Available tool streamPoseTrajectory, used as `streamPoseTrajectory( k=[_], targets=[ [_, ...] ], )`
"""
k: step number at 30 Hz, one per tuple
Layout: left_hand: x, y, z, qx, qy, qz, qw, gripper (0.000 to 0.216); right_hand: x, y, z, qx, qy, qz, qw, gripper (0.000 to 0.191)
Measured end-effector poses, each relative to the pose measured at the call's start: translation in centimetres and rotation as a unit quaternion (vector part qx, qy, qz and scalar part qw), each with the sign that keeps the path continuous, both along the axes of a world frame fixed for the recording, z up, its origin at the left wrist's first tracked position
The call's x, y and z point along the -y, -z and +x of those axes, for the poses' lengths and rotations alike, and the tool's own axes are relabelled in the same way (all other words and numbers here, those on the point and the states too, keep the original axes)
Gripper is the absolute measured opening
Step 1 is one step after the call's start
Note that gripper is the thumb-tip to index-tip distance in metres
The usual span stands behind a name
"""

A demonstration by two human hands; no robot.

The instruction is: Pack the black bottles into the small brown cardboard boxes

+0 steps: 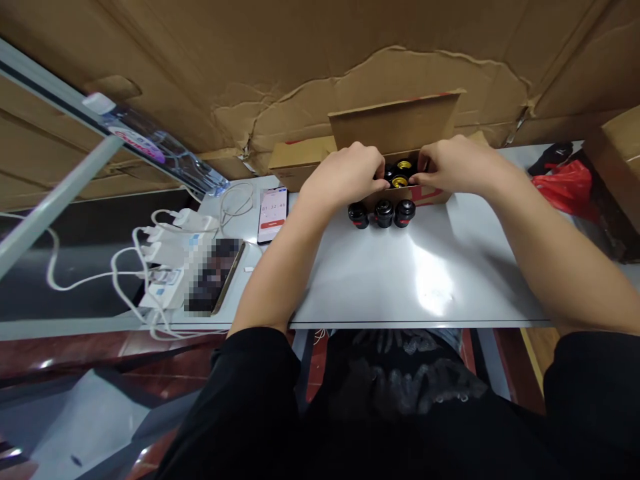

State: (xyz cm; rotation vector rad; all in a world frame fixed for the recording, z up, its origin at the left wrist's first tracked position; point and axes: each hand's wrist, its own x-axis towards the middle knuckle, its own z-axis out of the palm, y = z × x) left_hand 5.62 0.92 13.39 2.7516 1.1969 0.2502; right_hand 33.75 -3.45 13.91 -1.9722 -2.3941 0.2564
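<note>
A small open cardboard box [373, 120] stands at the back of the table with its flaps up. Inside it are several black cylindrical pieces, some showing a gold threaded, ring-like top [400, 182]. My left hand [355, 172] reaches in over the box's left side, fingers curled beside a black piece. From the right side comes my right hand [445, 163], its thumb and fingers bent close to the gold tops. What either hand grips is hidden by the fingers and the box. Three black cylindrical pieces [384, 213] with red marks stand in a row before the box.
To the left lie a phone showing a timer [273, 217], a second phone [215, 277], and a white power strip [173, 267] with plugs and cables. A water bottle [160, 147] leans behind them. A red plastic bag [567, 187] lies at the right.
</note>
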Motion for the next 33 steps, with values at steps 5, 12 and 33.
streamPoseTrajectory(
  k=[5,12,33],
  targets=[
    [-1.8,1.5,0.0,0.005,-0.006,-0.011,1.0,0.026,-1.2,1.5,0.6,-0.005,-0.014,0.012,1.0,0.051],
    [-2.1,1.2,0.2,0.021,0.005,-0.045,0.999,0.028,0.2,-0.7,-0.1,-0.053,-0.035,-0.027,0.998,0.044],
    [7.6,-6.6,3.0,0.061,0.075,-0.007,0.995,0.04,4.4,-8.1,4.7,-0.058,0.018,0.091,0.994,0.026]
  ],
)
